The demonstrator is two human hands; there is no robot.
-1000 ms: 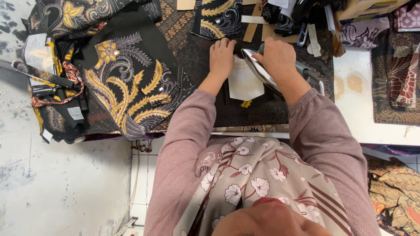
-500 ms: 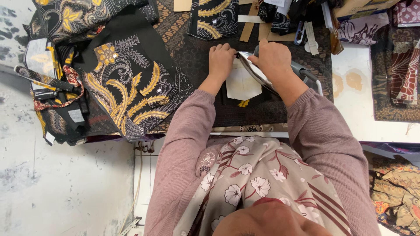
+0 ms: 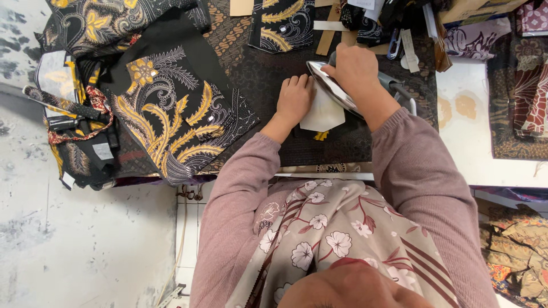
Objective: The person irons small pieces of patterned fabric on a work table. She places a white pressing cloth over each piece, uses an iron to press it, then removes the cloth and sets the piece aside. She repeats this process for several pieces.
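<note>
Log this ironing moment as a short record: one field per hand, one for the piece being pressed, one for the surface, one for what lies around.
left hand: flat, palm down, on the white pointed fabric piece
right hand: gripping the handle of the silver metal clothes iron, tilted on edge over the piece
surface: dark brown patterned cloth pad
left of hands: black cloth with gold leaf pattern
far edge: blue-handled snips, tan cardboard strips

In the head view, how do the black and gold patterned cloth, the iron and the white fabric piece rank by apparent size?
1. black and gold patterned cloth
2. iron, partly hidden by the right hand
3. white fabric piece, partly covered, so unsure against the iron
</note>
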